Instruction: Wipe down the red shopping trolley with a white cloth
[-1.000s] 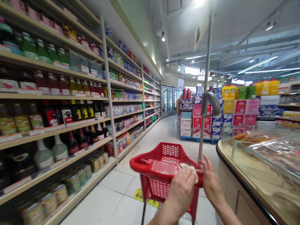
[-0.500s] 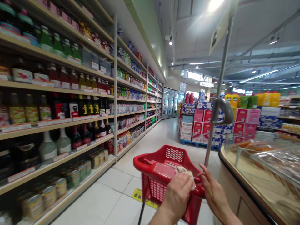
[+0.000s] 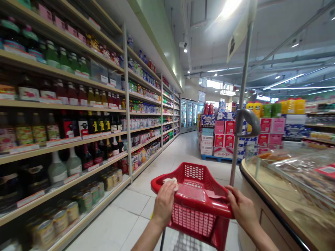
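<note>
A red plastic shopping cart [image 3: 195, 216] with a perforated basket stands in front of me. My left hand [image 3: 164, 204] is closed around a crumpled whitish cloth [image 3: 171, 182], pressing it on the left part of the cart's handle rim. The rim's right end is gripped by my right hand [image 3: 242, 205], with part of its fingers hidden behind the edge. Between the hands lies a clear panel [image 3: 190, 192] set into the handle. Beside the right hand rises a metal pole [image 3: 239, 115] carrying a grey loop-shaped holder [image 3: 248, 123].
Tall shelves [image 3: 62, 139] of bottles and cans line the left. A rounded counter [image 3: 264, 205] with packaged food under clear covers stands close on the right. Stacked cartons [image 3: 222, 136] on a blue pallet [image 3: 209, 157] are ahead. Tiled floor [image 3: 180, 148] runs toward glass-door coolers [image 3: 190, 113].
My left hand has moved the cloth from the right part of the handle to the left. My right hand, raised with fingers spread before, now grips the rim. The cart has turned slightly.
</note>
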A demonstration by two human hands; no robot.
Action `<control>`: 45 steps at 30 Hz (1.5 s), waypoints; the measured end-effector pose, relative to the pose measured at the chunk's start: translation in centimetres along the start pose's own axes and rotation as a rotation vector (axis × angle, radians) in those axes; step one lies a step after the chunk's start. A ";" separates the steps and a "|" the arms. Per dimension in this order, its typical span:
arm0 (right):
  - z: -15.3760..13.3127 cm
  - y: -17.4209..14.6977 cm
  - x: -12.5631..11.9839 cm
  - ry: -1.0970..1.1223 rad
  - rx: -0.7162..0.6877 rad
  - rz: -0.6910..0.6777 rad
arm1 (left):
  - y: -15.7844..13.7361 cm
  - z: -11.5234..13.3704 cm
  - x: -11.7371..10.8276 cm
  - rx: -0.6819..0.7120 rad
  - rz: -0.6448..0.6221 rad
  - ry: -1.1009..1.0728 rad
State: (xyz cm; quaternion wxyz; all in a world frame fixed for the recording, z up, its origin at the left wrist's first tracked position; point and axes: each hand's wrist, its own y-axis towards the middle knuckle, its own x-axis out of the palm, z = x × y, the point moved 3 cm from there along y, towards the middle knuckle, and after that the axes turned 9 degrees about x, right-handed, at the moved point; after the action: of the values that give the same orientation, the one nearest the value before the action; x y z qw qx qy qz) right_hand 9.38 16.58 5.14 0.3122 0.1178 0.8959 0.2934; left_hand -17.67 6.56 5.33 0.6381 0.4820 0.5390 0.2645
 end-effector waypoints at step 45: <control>-3.4 -6.8 -3.1 -0.252 -0.298 -0.037 | -2.5 2.5 -5.2 -0.169 0.034 -0.003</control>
State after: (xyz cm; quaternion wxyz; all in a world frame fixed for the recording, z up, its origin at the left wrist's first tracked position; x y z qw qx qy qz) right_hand 9.47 8.33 4.75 0.4412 0.0898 0.7984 0.3999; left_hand -17.20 0.23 5.20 0.6726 0.4359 0.5056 0.3194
